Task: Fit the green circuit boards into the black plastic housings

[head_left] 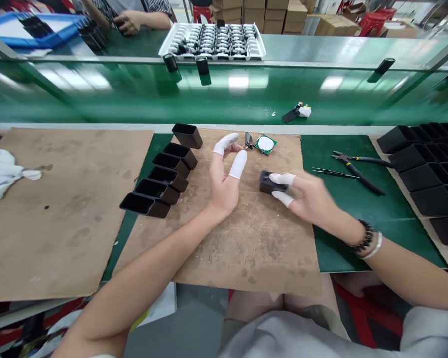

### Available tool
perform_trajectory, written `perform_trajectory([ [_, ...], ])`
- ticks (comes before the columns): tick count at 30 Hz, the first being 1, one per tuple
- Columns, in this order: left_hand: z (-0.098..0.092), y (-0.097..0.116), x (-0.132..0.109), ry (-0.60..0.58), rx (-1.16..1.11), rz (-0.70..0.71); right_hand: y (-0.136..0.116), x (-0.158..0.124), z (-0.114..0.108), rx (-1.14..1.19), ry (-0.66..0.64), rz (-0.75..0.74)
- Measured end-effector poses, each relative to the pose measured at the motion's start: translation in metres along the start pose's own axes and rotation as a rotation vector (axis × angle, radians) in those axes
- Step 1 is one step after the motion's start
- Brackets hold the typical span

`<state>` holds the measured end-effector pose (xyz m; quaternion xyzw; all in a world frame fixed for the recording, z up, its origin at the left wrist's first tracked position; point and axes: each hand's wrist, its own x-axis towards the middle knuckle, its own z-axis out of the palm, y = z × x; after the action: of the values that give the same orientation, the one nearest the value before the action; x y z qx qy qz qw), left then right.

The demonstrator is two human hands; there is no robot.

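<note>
My right hand (309, 196), with white finger cots on thumb and finger, grips a small black plastic housing (266, 182) over the brown cardboard sheet (239, 248). To its left, my left hand (226, 179) is raised with finger and thumb apart, also in white finger cots, and nothing shows between them. Just beyond its fingertips lie a small dark part (249, 140) and a green circuit board (266, 144) with a white round face. A slanted row of open black cases (159, 190) stands left of my left hand, with one more case (187, 135) at its far end.
Pliers (353, 164) and tweezers (335, 172) lie on the green mat at right, beside stacked black cases (429, 174). Across the green conveyor (134, 94) are a white parts tray (259, 47) and another person's hands (129, 22). A white cloth (2, 174) lies far left.
</note>
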<state>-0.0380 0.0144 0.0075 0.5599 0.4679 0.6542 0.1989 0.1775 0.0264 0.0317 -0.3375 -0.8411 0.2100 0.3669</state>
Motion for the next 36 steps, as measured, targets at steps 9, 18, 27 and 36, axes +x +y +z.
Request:
perform_trajectory([
  [9,0.001,0.000,-0.003,0.000,0.043,-0.003,0.001,-0.006,0.012,0.058,-0.071,-0.014],
  [18,0.006,0.014,-0.019,-0.172,0.144,0.176,0.000,0.010,0.011,1.025,0.010,0.762],
  [27,0.010,0.028,-0.025,-0.203,0.157,0.120,-0.019,0.005,0.006,1.251,-0.204,0.902],
  [36,0.011,0.030,-0.027,-0.179,-0.016,-0.046,-0.004,0.013,0.006,1.223,-0.101,1.048],
])
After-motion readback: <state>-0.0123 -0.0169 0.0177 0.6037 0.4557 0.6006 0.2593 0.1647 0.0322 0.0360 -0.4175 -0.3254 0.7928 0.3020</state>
